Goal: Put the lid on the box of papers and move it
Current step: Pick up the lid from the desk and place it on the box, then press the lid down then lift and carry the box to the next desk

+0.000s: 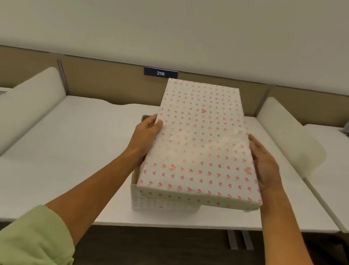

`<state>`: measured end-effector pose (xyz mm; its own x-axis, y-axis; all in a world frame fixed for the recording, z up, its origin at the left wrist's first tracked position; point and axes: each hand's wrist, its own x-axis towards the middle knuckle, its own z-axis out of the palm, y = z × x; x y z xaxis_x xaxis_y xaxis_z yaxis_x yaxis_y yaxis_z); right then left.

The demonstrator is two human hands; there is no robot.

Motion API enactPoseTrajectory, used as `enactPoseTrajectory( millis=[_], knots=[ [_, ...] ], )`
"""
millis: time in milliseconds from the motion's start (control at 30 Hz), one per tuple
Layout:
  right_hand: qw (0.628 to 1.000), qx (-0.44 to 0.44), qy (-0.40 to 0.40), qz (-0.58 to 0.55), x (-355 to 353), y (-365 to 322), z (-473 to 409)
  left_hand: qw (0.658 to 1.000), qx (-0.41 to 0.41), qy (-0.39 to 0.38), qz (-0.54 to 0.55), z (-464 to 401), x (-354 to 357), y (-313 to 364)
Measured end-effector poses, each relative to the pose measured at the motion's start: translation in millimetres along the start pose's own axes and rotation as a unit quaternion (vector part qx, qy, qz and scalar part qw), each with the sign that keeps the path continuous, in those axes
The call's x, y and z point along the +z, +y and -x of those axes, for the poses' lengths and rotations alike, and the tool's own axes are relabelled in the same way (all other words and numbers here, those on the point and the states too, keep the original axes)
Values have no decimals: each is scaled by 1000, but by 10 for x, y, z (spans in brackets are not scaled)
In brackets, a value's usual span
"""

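Note:
A white lid with small pink hearts hovers over the matching box, shifted a little to the right of it and tilted. My left hand grips the lid's left long edge, thumb on top. My right hand holds the right long edge, its fingers under the rim. Only the box's near left corner and a strip of its far left rim show from under the lid. The papers inside are hidden.
The box stands on a white desk with a low white divider on each side. A beige back panel carries a blue "216" plate. Neighbouring desks lie left and right; dark floor lies below the front edge.

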<state>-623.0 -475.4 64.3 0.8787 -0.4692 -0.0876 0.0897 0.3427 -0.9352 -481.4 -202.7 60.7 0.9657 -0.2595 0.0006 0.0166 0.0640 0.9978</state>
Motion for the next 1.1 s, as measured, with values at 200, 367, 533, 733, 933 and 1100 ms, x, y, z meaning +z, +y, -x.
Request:
enactPoseTrajectory(
  millis=[200, 367, 533, 733, 933, 1100],
  knots=[
    [993, 54, -46, 97, 387, 374, -289, 997, -23, 66, -46, -87, -301, -141],
    [977, 43, -56, 202, 415, 616, -629, 993, -51, 89, -63, -257, -344, -382],
    [970, 69, -55, 228, 383, 859, -903, 990, -70, 94, -80, -484, -296, -624],
    [971, 103, -51, 209, 332, 1054, -1105, 983, -106, 106, -103, -691, -298, -920],
    [965, 127, -67, 221, 367, 1189, -1246, 980, -126, 117, -99, -777, -367, -1052],
    [960, 137, -67, 233, 412, 1225, -1341, 979, -131, 126, -94, -829, -408, -1040]
  ],
)
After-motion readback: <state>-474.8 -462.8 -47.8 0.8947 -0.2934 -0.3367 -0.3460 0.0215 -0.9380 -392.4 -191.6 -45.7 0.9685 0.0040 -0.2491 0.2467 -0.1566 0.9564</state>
